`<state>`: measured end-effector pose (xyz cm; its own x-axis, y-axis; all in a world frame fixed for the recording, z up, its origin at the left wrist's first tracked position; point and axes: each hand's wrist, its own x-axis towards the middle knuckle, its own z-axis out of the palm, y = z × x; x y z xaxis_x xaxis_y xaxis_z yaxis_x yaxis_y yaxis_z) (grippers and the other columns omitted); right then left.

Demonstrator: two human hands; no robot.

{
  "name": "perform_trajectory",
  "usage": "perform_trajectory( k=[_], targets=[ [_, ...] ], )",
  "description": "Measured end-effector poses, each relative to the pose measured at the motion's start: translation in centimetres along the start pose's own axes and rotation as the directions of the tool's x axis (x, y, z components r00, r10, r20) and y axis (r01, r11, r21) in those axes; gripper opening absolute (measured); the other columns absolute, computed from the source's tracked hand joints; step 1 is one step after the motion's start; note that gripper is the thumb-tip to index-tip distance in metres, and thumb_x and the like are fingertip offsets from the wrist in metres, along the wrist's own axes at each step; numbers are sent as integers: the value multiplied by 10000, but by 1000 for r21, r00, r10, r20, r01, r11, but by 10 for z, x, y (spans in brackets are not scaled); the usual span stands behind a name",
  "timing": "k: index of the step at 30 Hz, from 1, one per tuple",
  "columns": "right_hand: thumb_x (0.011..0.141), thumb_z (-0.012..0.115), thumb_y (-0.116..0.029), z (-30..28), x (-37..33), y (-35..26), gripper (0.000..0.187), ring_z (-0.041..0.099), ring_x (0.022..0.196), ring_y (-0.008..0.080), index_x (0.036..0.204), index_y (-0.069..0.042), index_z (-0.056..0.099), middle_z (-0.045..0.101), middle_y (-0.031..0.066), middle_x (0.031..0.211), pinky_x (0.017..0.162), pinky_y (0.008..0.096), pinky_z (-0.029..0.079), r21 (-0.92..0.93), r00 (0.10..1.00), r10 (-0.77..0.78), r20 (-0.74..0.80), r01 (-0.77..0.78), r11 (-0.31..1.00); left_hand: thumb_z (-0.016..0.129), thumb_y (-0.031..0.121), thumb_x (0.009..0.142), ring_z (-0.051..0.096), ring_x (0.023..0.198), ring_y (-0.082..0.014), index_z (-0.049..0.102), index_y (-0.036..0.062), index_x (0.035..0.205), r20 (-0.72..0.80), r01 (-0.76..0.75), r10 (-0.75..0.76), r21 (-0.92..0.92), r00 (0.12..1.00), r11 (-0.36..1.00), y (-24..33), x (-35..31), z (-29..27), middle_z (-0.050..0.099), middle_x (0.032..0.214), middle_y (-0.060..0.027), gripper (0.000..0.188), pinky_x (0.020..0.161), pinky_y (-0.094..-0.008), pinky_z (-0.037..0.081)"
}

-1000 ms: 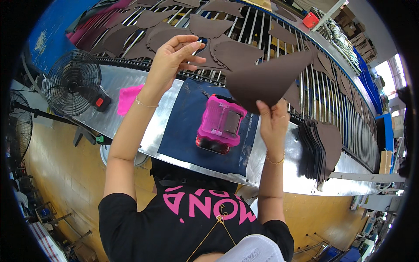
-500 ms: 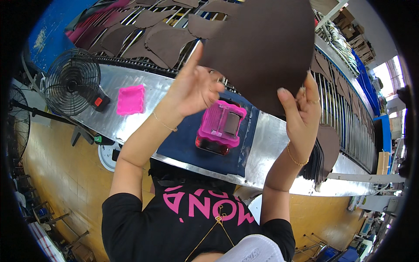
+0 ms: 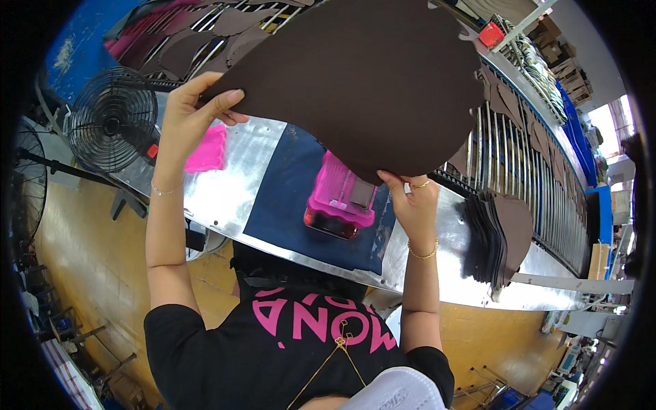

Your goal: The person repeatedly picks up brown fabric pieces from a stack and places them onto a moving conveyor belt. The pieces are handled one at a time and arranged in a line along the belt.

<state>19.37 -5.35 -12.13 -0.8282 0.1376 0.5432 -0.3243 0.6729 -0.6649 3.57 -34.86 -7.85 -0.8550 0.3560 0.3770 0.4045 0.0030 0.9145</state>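
Note:
A large dark brown cut sheet piece [image 3: 362, 82] is stretched out in front of me above the bench. My left hand [image 3: 198, 106] pinches its left corner between thumb and fingers. At the lower right edge, my right hand [image 3: 412, 198] grips the same piece, thumb on the near face and fingers mostly behind it. Below the sheet, a pink plastic tray [image 3: 338, 195] holding small brown pieces sits on a dark blue mat [image 3: 280, 205], on top of a dark red and black item [image 3: 331, 223]. The sheet covers the tray's far part.
A stack of brown cut pieces [image 3: 502, 236] lies right on the metal bench [image 3: 222, 198]. A second pink tray [image 3: 208, 152] and a black wire fan [image 3: 109, 123] stand left. Beyond are roller racks [image 3: 509, 157] carrying more brown pieces.
My left hand has moved left and taken hold of the sheet's left corner. The sheet has swung from upright to spread sideways, and my right hand has moved left and down with it.

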Motion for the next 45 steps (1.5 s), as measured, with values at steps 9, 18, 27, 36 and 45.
perform_trajectory(
  k=[9, 18, 27, 36, 45],
  targets=[
    [770, 665, 22, -9, -20, 26, 138, 647, 646, 264, 893, -33, 693, 677, 145, 801, 574, 311, 481, -60, 998, 11, 61, -7, 998, 625, 2, 850, 639, 635, -108, 637, -57, 921, 117, 63, -83, 160, 990, 985, -25, -22, -7, 613, 788, -40, 93, 548, -193, 478],
    [780, 638, 56, -56, -90, 44, 226, 665, 800, 216, 974, -45, 695, 701, 101, 903, 722, 285, 490, -128, 959, 282, 15, -278, 952, 626, -29, 821, 620, 593, -136, 634, -37, 887, 421, -15, -101, 263, 902, 965, -35, -16, 70, 574, 725, -70, 68, 525, -231, 475],
    [820, 673, -13, -165, -165, 35, 81, 415, 575, 46, 812, 62, 644, 576, -18, 637, 515, 206, 352, -275, 823, 567, 31, -539, 796, 735, 158, 708, 547, 799, -218, 679, 89, 777, 689, -583, 306, 207, 657, 786, -21, -4, 159, 528, 831, -30, 113, 646, -345, 471],
    [894, 645, -171, -218, -106, -2, 293, 539, 690, 77, 1123, -8, 564, 627, 24, 883, 569, 201, 436, 19, 732, 537, -419, -584, 811, 712, 237, 752, 568, 880, -228, 677, 116, 900, 635, -662, 421, 196, 648, 723, 0, 29, 234, 516, 946, -59, 193, 690, -343, 488],
    [983, 432, -111, -135, -2, 166, 216, 606, 682, 119, 1198, -103, 421, 605, 52, 969, 535, 260, 531, 647, 717, 658, -229, -393, 654, 698, 171, 822, 414, 609, -48, 571, 89, 1208, 157, -205, 173, 214, 972, 955, -6, 56, 114, 481, 968, -35, 415, 593, -189, 381]
  ],
)
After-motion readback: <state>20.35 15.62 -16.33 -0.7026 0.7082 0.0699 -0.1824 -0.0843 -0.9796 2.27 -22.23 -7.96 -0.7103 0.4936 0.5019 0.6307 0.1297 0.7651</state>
